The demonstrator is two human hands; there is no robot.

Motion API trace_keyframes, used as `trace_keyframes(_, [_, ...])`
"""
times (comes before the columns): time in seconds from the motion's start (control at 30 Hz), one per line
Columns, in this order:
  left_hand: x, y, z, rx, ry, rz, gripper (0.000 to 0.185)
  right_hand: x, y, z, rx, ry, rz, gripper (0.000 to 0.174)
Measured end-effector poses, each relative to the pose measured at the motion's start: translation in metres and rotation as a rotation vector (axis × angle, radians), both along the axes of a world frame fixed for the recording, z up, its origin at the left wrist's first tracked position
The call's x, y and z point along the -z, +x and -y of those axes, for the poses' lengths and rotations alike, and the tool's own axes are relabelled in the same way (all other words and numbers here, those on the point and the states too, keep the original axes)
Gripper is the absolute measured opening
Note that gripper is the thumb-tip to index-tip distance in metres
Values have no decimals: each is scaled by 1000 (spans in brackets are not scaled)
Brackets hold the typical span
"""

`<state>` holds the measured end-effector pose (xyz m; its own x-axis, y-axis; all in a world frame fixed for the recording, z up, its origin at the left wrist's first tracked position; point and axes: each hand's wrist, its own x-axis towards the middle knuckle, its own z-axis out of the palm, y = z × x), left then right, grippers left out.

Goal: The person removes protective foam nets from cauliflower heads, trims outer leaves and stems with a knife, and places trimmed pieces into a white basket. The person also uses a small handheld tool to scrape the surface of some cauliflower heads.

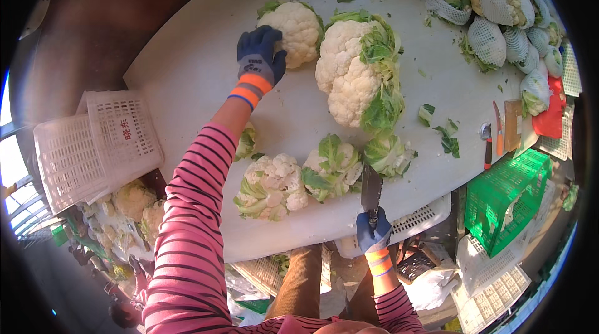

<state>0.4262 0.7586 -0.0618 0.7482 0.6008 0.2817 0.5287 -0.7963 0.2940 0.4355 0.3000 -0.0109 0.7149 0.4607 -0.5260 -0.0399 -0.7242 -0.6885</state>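
Note:
My left hand [260, 55], in a blue and grey work glove with an orange cuff, grips the left side of a white cauliflower head [295, 30] at the table's far side. In my right hand [374, 233], gloved alike, is a wide-bladed knife [371, 189] by its handle, near the front edge. Its blade points away from me, and the tip meets a small leafy cauliflower [386, 154]. Large cauliflower heads [351, 72] with green leaves lie close together right of my left hand. Nearer me sit a leafy cauliflower [334, 168] and a trimmed-looking one [273, 184].
Cauliflowers in white foam nets [486, 41] are heaped at the far right of the white table [196, 62]. Knives [498, 130] lie by its right edge, above a green crate [505, 198]. White crates [124, 128] stand left, one bearing writing. Leaf scraps [448, 140] are scattered about.

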Motion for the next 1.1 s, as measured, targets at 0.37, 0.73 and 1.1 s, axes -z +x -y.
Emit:
trace_keyframes(0.37, [-2, -69, -21, -286, -169, 35, 53, -8, 44, -140, -161, 249, 88, 25])
trace_keyframes(0.73, [27, -129, -30, -435, -660, 296, 89, 25, 40, -219, -215, 306, 149, 31])
trace_keyframes(1.1, [8, -94, 91, -200, -639, -3, 89, 38, 146, -269, -139, 529, 376, 22])
